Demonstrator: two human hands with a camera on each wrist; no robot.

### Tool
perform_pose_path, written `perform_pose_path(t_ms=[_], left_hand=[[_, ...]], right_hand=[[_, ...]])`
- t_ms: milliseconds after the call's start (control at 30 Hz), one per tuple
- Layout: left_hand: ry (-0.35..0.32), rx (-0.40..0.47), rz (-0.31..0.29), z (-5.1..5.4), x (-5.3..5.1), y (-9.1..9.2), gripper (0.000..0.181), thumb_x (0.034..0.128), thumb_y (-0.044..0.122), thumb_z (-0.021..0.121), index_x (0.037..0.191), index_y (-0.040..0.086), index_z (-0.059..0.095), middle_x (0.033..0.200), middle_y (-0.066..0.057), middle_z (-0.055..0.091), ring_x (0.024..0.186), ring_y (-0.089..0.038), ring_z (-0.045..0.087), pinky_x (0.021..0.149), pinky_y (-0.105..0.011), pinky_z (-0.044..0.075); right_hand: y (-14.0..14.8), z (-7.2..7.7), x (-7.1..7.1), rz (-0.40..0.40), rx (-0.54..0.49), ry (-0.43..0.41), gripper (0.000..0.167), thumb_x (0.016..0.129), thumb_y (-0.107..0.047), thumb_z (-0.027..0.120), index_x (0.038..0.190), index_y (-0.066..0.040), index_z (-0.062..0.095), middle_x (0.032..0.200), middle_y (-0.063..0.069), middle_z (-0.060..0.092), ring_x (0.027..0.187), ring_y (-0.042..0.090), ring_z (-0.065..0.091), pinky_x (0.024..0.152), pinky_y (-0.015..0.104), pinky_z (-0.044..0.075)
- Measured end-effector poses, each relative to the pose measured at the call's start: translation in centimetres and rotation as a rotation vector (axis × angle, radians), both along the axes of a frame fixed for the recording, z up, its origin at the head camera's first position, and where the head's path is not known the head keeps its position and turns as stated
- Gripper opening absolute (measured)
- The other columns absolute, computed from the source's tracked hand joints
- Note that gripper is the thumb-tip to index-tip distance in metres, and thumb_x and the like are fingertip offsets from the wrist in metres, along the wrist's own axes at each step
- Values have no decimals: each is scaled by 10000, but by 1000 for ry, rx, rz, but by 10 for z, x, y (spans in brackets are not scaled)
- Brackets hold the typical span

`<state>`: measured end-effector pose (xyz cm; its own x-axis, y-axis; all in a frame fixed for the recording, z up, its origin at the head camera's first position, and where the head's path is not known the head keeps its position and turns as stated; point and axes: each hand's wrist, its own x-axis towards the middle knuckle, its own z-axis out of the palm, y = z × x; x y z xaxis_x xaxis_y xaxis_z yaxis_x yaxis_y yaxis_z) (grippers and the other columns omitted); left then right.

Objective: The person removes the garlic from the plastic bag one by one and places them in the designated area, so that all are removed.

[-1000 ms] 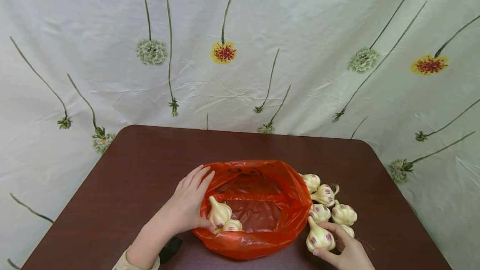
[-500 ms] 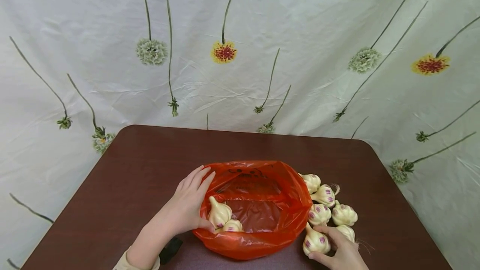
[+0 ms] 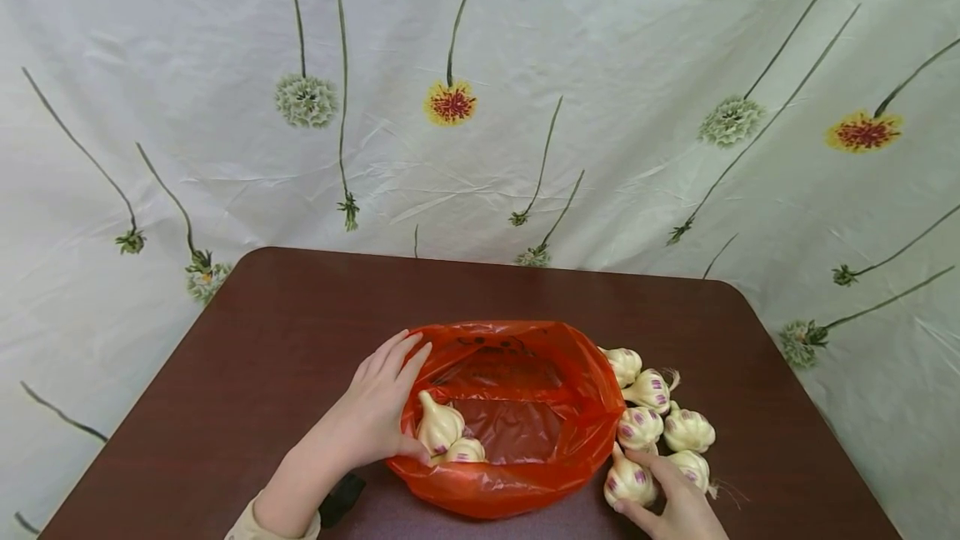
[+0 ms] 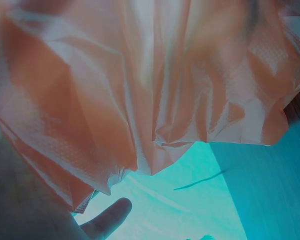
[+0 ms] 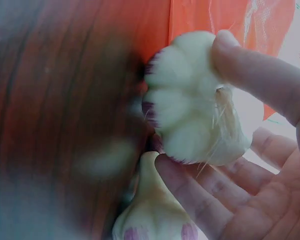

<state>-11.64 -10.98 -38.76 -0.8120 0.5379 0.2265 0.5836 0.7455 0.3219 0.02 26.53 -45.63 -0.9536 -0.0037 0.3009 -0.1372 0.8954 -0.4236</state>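
From my station I see a pale, slightly wrinkled cloth, which fills the background, printed with whitish dandelion heads, yellow-and-red flowers and thin green stems. Before it stands a dark brown table with rounded far corners. The left wrist view has a turquoise tint.

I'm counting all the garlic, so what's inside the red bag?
Two garlic bulbs show inside the bag, near the left hand. The bag's near side covers part of the nearer one, so I can't tell whether more lie beneath.
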Motion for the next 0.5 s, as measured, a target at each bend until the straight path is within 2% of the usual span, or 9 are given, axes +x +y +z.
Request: perform_pose_path(t_ms=[100, 233, 333, 467, 500], left_hand=[[3, -2, 1, 0, 0, 0, 1216, 472, 455, 968, 1446, -30, 425, 1496, -227, 388, 1416, -427, 277, 1044, -659, 354], [0, -3, 3, 0, 0, 0, 1213, 476, 457, 965, 1447, -29, 423, 1496, -228, 388, 1415, -431, 280, 1047, -660, 351], [-9, -2, 3, 0, 0, 1, 1211, 482, 455, 964, 1450, -28, 419, 1499, -228, 385, 1415, -434, 279, 1051, -662, 346], [-16, -1, 3, 0, 0, 1, 1210, 486, 453, 963, 1453, -26, 416, 1502, -227, 381, 1418, -435, 276, 1056, -661, 341], [-16, -1, 4, 0, 0, 1, 1211, 486, 452, 964, 1453, -27, 415, 1503, -227, 379, 1418, -435, 276, 1057, -661, 340]], right_hand=[[0, 2, 1, -14, 13, -7, 600, 595, -249, 930, 1138, -146, 698, 1104, -47, 708, 1012, 183, 661, 812, 343, 556], [1, 4, 1, 2, 53, 75, 608, 557, -214, 943, 1110, -156, 698, 1065, -54, 702, 973, 164, 659, 771, 316, 555], [3, 5, 1, 23, 66, 151, 629, 521, -172, 950, 1097, -155, 698, 1030, -51, 702, 943, 122, 654, 775, 166, 507], [1, 16, 4, -8, 20, 74, 587, 579, -177, 934, 1113, -154, 693, 1031, -53, 691, 907, 115, 668, 748, 151, 509], [0, 19, 4, -16, 13, 61, 578, 587, -172, 931, 1114, -146, 693, 1027, -46, 692, 891, 118, 673, 724, 186, 529]])
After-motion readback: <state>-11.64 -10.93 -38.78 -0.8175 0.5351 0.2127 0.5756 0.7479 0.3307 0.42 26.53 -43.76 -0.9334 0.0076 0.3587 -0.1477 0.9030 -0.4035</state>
